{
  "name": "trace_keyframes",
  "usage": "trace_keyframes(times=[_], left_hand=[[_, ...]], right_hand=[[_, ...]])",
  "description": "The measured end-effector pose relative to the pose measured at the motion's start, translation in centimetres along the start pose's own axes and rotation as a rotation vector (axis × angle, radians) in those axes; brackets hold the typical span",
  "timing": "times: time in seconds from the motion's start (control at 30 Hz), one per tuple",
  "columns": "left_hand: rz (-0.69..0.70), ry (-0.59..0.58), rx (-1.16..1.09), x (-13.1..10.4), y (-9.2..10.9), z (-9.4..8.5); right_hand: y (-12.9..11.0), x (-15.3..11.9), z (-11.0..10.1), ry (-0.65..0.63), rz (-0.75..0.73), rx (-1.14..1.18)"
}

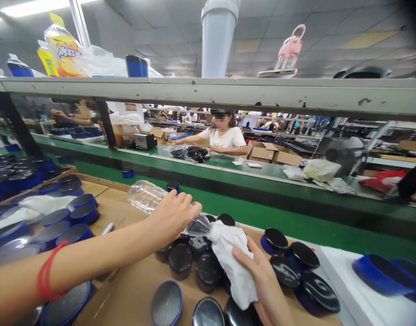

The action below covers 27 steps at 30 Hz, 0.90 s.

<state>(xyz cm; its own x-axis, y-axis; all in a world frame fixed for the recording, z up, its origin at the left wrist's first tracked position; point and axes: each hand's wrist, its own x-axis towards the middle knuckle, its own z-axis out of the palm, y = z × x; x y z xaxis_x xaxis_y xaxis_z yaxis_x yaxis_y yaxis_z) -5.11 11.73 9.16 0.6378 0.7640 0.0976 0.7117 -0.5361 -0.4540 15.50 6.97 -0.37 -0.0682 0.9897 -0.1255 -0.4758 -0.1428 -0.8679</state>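
Fingers (244,265) of the right hand (262,280) pinch a white cloth (233,262), bunched up and pressed against the mouth of a clear plastic bottle (150,197). Fingers (184,201) of the left hand (172,215) are wrapped over the bottle's middle, holding it tilted with its neck pointing down toward the cloth and its base raised to the left. A red band (46,276) circles the left wrist.

Just beneath both hands, round black lids (208,269) sit clustered on the cardboard-covered desk (136,290). More black lids on blue bases (305,256) lie to the right of the cloth, and a blue-rimmed tin (167,303) with a silvery inside rests at the near edge. Rows of blue tins (75,233) stand to the left.

Beyond the desk runs a green conveyor belt (262,213). Across it, a person in a white shirt (224,138) sits beside open cardboard boxes (272,154). A grey shelf (211,93) spans overhead, carrying bags and a pink bottle (289,52).
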Motion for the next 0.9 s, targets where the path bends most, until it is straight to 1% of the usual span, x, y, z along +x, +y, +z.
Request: trace_keyframes(times=[0.13,0.23,0.3,0.37,0.4,0.47,0.57,0.63,0.7,0.77,0.9], left_hand=[[-0.009,-0.015,0.015,-0.3,0.2,-0.4],[-0.05,-0.05,-0.037,-0.6,-0.2,-0.6],[-0.105,-0.068,-0.105,-0.9,-1.3,-0.6],[-0.183,-0.078,-0.192,-1.6,-3.2,-0.2],[-0.227,-0.077,-0.239,-2.0,-4.4,0.2],[-0.328,-0.041,-0.32,-3.0,-7.1,1.7],[-0.573,0.05,-0.409,-4.7,-11.0,4.8],[-0.736,0.119,-0.479,-5.8,-12.9,6.9],[-0.875,0.196,-0.548,-6.9,-13.9,8.5],[-0.96,0.266,-0.619,-7.9,-14.2,9.4],[-1.012,0.352,-0.713,-9.0,-14.0,10.0]], right_hand=[[0.1,-0.2,0.0,-0.023,0.031,0.035],[-0.1,-0.3,-0.2,-0.037,0.048,0.069],[-0.2,-0.2,-0.6,-0.039,0.047,0.09],[-0.3,0.0,-1.0,-0.029,0.037,0.102],[-0.4,0.1,-1.2,-0.024,0.029,0.103],[-0.6,0.3,-1.6,-0.017,-0.001,0.095],[-0.8,0.3,-1.8,-0.014,-0.071,0.072],[-0.7,0.3,-1.7,-0.003,-0.114,0.056],[-0.7,0.2,-1.7,0.018,-0.147,0.045],[-0.8,0.2,-1.7,0.021,-0.171,0.039],[-1.2,0.3,-1.9,0.021,-0.188,0.049]])
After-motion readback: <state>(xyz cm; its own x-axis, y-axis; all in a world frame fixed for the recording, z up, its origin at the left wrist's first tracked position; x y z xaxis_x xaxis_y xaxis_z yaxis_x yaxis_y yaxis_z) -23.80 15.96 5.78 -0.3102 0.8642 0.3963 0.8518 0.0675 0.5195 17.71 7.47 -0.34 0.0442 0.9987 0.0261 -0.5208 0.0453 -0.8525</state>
